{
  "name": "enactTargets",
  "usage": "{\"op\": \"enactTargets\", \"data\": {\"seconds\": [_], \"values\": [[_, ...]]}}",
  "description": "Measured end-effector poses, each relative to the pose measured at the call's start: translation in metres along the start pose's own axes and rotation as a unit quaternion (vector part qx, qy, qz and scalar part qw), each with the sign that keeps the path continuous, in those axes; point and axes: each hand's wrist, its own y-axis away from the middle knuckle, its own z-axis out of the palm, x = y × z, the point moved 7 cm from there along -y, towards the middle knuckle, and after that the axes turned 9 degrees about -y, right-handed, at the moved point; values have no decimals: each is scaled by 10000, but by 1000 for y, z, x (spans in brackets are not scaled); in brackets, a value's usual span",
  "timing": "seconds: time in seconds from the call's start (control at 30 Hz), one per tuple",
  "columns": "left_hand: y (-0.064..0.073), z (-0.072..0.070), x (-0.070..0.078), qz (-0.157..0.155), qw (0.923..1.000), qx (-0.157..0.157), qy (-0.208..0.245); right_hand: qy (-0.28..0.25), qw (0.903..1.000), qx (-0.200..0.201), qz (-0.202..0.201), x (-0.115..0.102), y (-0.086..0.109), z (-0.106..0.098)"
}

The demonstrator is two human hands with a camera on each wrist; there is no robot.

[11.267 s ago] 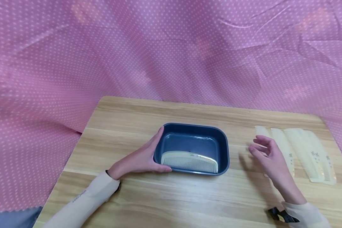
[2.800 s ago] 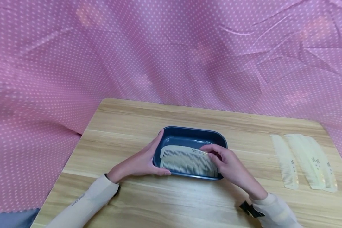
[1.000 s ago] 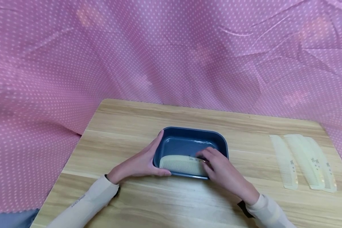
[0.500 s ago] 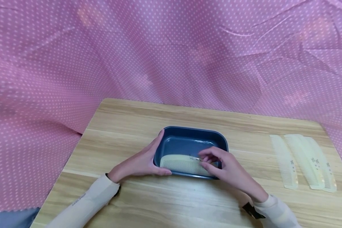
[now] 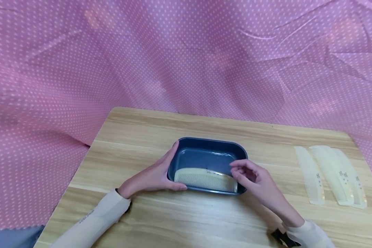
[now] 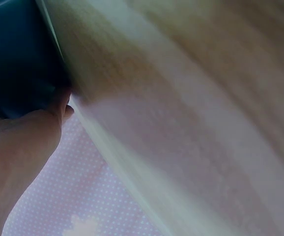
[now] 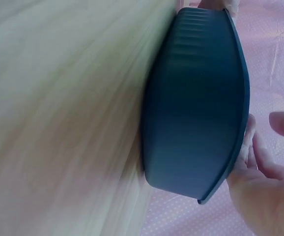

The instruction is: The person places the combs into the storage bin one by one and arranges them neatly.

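A dark blue rectangular plastic box [image 5: 204, 155] sits on the table in the head view. My left hand [image 5: 156, 174] grips its left end, the thumb along the front side and the fingers at the back corner. Inside, a cream comb [image 5: 206, 179] lies along the front wall, teeth towards me; whether others lie under it I cannot tell. Over the box's right end hovers my right hand [image 5: 257, 179], fingers loosely bent with nothing between them, apart from the comb. In the right wrist view the thumb and fingers [image 7: 265, 157] stand apart beside the box's rim [image 7: 246, 93].
Several more cream combs lie on the right of the wooden table: a single comb [image 5: 310, 175] and an overlapping group [image 5: 334, 175] beside it. A pink dotted cloth [image 5: 186, 58] hangs behind the table's back edge.
Earlier, my right hand set a comb into the box over another one and lowered it to the front wall. It has since let go and drawn back rightward. The left hand has stayed put.
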Motion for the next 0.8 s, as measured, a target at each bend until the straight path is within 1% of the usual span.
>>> {"op": "enactTargets", "data": {"seconds": [0.17,0.37,0.6,0.8], "values": [[0,1,-1,-26,10000,-37,43,-35,9993,307,-206,-4,5,-10],[0,1,-2,-2,10000,0,8,54,9970,727,-252,-4,9,-25],[1,1,-3,22,10000,27,-62,438,9909,1254,-226,0,20,-41],[-1,1,-3,74,9999,55,-69,851,9855,1459,-180,3,28,-54]]}}
